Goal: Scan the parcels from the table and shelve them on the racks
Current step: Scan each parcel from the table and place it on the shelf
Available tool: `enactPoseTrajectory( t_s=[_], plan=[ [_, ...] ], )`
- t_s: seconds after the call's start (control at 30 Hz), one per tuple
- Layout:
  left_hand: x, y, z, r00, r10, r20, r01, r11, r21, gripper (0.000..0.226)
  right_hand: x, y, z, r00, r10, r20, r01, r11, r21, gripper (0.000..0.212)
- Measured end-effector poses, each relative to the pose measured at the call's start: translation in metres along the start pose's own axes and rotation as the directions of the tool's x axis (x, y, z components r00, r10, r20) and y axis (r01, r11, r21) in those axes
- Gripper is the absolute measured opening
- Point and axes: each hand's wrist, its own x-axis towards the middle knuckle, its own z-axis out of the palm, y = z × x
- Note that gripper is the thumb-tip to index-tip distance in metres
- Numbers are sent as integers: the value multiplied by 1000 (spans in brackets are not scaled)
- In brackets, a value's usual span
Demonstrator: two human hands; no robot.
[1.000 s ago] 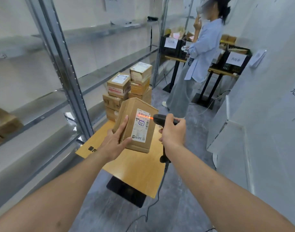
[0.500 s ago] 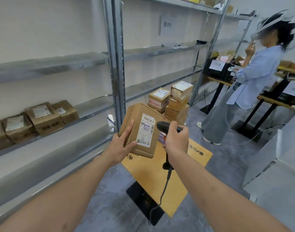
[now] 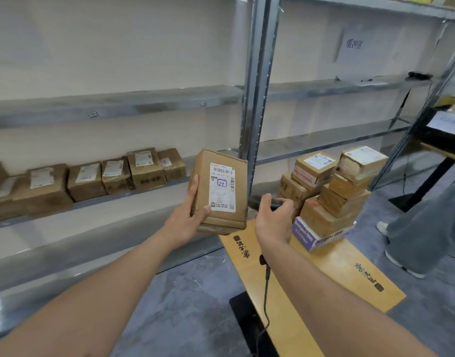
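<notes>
Cream wall (image 3: 118,47), mottled grey floor (image 3: 190,313), paper sign (image 3: 354,45) on wall, black-legged side table (image 3: 437,150)

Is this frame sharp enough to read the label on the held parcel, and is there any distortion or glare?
Head view: the parcel label shows a handwritten 21, fine print blurred; shelved boxes soft from motion blur; rack post bows with wide-angle distortion; lighting even, no harsh glare.

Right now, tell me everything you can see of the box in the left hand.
The box is brown cardboard, creased, held upright and slightly tilted above the table's near edge. A white label with a barcode and a handwritten 21 faces the camera. The left hand grips its lower left side, thumb on the front.
</notes>
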Motion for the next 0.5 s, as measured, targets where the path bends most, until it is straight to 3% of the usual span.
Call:
enactPoseTrajectory(
  t_s=[0.3,0.5],
  plan=[
    [70,-60,-61,983,-169,-70,160,981,-114,76,43,-18,120,994,-22,105,39,986,-164,37],
    [143,-120,-98,980,-198,-26,188,961,-202,76,70,-37,204,995,-4,95,26,972,-233,39]
  ],
)
